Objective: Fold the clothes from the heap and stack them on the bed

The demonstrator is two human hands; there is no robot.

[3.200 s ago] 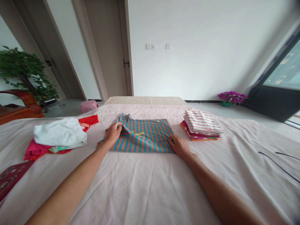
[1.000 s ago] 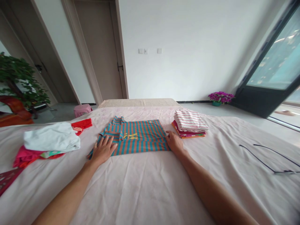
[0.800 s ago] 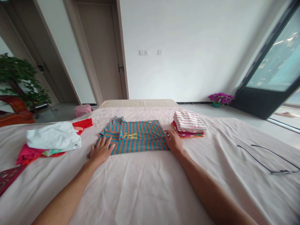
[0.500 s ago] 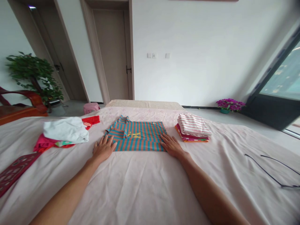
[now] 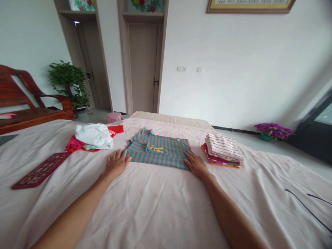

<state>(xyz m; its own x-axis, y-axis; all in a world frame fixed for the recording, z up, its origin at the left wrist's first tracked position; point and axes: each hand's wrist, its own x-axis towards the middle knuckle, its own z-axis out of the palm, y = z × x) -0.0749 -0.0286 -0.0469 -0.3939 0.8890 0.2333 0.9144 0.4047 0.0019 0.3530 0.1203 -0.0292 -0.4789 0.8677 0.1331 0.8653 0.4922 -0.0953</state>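
A teal and brown striped shirt (image 5: 162,152), partly folded with a yellow print on it, lies flat on the pale bed sheet (image 5: 150,200). My left hand (image 5: 118,162) rests flat at its near left corner, fingers spread and touching the edge. On the right edge lies my right hand (image 5: 196,164), also flat with the fingers out, its fingertips on the cloth. A stack of folded clothes (image 5: 223,149), with a red-striped white one on top, sits just beyond my right hand. Left of the shirt is a loose heap of white and red clothes (image 5: 93,136).
A dark red patterned strip (image 5: 40,171) lies on the sheet at left. Thin dark glasses temples (image 5: 308,207) show at the right edge. Beyond the bed are a pink stool (image 5: 114,117), a wooden bench (image 5: 33,100), a green plant (image 5: 68,83) and purple flowers (image 5: 273,131).
The camera view has turned left and slightly up, so the room appears shifted right. Both hands stay flat at the striped shirt's sides, and the shirt looks about the same.
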